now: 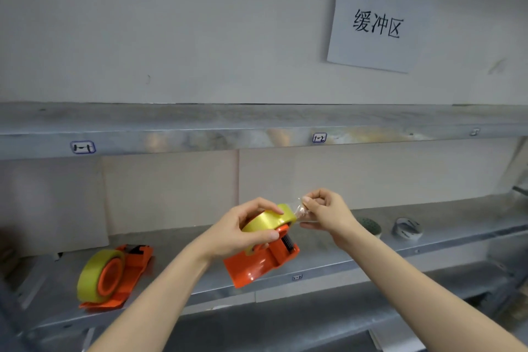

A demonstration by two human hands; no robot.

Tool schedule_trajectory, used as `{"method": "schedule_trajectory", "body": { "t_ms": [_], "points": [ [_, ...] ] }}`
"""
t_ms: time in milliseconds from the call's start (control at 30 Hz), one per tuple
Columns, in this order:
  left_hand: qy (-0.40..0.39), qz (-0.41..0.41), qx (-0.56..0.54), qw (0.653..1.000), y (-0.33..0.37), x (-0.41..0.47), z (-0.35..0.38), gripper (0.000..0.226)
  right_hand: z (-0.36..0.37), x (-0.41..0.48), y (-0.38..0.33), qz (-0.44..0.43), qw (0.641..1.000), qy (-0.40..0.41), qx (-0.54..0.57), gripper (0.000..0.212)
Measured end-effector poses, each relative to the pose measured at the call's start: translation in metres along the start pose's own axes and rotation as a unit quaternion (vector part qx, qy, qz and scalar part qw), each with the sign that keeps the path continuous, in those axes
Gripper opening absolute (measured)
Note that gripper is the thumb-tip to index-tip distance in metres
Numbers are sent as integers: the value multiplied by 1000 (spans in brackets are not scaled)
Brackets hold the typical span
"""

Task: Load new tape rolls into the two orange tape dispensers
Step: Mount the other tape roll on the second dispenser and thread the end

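My left hand grips a yellow tape roll seated in an orange tape dispenser, held in the air just above the front edge of the lower metal shelf. Thumb and fingers of my right hand pinch the clear loose end of the tape, pulled a short way off the roll to the right. A second orange dispenser lies on its side on the shelf at the left, with a yellow roll fitted on its orange hub.
A dark green roll and a white roll stand on the shelf to the right of my hands. An upper shelf with small labels runs overhead. Cardboard sheets line the shelf back. A paper sign hangs on the wall.
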State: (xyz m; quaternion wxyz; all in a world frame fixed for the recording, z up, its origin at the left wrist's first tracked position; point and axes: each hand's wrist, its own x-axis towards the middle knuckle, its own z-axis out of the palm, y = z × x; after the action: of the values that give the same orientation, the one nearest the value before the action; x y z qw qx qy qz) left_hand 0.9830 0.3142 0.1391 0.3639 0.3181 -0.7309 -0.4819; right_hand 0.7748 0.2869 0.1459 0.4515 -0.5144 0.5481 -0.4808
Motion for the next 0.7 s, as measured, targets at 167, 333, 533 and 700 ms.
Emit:
{"method": "schedule_trajectory", "body": {
  "t_ms": [167,333,533,700],
  "points": [
    [11,-12,2,1000,19,-17,19,28,-15,-14,-3,6,1000,1,6,10],
    [38,-20,-26,999,33,-35,29,28,-23,-30,-14,3,1000,-22,-6,11],
    [80,5,-69,994,39,-49,27,34,-19,-38,-24,16,999,-28,13,13],
    [80,21,-111,990,42,-50,7,33,-7,-29,-33,18,1000,-19,6,10]
  ]
}}
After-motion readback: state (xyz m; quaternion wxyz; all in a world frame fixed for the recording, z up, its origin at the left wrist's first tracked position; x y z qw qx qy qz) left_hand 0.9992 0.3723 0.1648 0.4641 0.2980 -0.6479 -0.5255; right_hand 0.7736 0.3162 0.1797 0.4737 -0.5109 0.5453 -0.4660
